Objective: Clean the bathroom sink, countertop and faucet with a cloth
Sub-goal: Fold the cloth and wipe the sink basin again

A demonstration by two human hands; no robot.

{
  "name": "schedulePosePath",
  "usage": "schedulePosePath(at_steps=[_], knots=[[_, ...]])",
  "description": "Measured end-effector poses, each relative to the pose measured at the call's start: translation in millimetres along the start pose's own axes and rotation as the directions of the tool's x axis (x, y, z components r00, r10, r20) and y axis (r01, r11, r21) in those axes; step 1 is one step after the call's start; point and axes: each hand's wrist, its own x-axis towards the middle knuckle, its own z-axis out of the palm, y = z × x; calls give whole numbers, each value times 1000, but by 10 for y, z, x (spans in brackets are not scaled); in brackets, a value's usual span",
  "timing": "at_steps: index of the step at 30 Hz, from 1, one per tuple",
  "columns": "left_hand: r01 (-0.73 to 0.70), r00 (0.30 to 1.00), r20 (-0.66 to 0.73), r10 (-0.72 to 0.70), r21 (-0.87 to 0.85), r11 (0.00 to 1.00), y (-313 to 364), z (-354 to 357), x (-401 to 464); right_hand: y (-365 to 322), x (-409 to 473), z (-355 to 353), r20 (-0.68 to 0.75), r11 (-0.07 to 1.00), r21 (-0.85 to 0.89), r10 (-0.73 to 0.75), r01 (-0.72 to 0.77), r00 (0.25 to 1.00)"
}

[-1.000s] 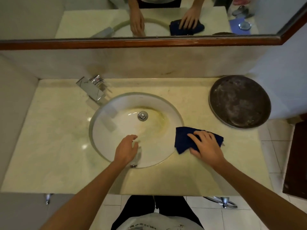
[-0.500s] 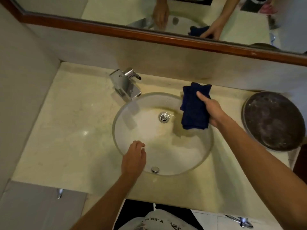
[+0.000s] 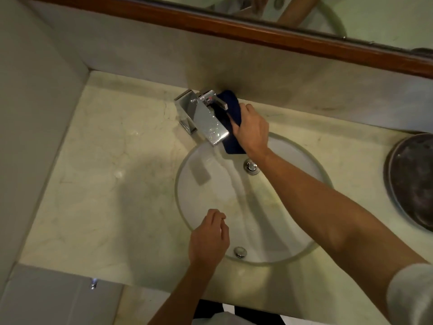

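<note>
We pressed the dark blue cloth (image 3: 230,118) against the right side of the chrome faucet (image 3: 203,118) with our right hand (image 3: 251,130), the grip closed around the cloth so that its folds showed above and below the fingers. The cloth lay between the faucet's lever and the back wall at its far end, and its near end hung just over the far rim of the sink (image 3: 276,262). The faucet's flat spout reached out over the basin, tilted toward the left. Our left hand (image 3: 209,240) rested at the near-left rim of the sink, its grip loose, fingers lightly curled and holding nothing. Inside the white basin we saw the drain stopper (image 3: 251,166) toward the far side, partly beside our right forearm, and the small overflow fitting (image 3: 240,251) at the near wall, just right of our left hand. The pale marble worktop (image 3: 117,172) spread wide to the left. A round dark tray (image 3: 412,179) sat on the worktop at the right edge, well apart from the faucet. A wood-framed mirror (image 3: 234,26) ran along the far wall.
</note>
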Motion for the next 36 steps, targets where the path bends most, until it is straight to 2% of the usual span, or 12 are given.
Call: schedulePosePath(at_steps=[5,8,12,15,18,20,21,23,25,27,33,36], knots=[[12,1000,-13,-11,36,999,28,16,-13,877,-89,-434,6,995,-9,96,-96,995],[38,999,-24,-36,52,998,43,28,-15,1513,-470,-811,-14,984,53,173,-172,985],[45,998,-44,-43,49,998,49,22,-31,1987,-903,-1128,72,961,88,256,-262,964],[72,997,-46,-69,55,996,58,41,-33,1991,-833,-1328,79,986,80,141,-147,987],[57,995,-89,-52,62,996,71,45,-36,1828,-573,-1535,-73,986,138,-84,93,994],[53,993,-111,-43,82,995,70,41,-46,1769,-321,-1562,-160,963,77,-245,260,956],[50,993,-113,-39,90,995,65,42,-49,1754,-202,-1544,-145,951,2,-307,310,941],[42,994,-109,-31,101,994,64,41,-53,1805,-28,-1421,-9,922,-128,-369,365,929],[45,992,-119,-32,109,993,55,48,-54,1906,-25,-1241,148,897,-166,-388,410,910],[58,992,-118,-44,116,992,51,55,-54,2015,-155,-1089,210,897,-142,-387,420,898],[75,993,-97,-62,136,988,54,51,-43,2262,-663,-1123,185,916,-201,-312,347,932],[81,993,-95,-68,132,988,52,61,-37,2345,-1067,-1232,169,931,-261,-215,254,962]])
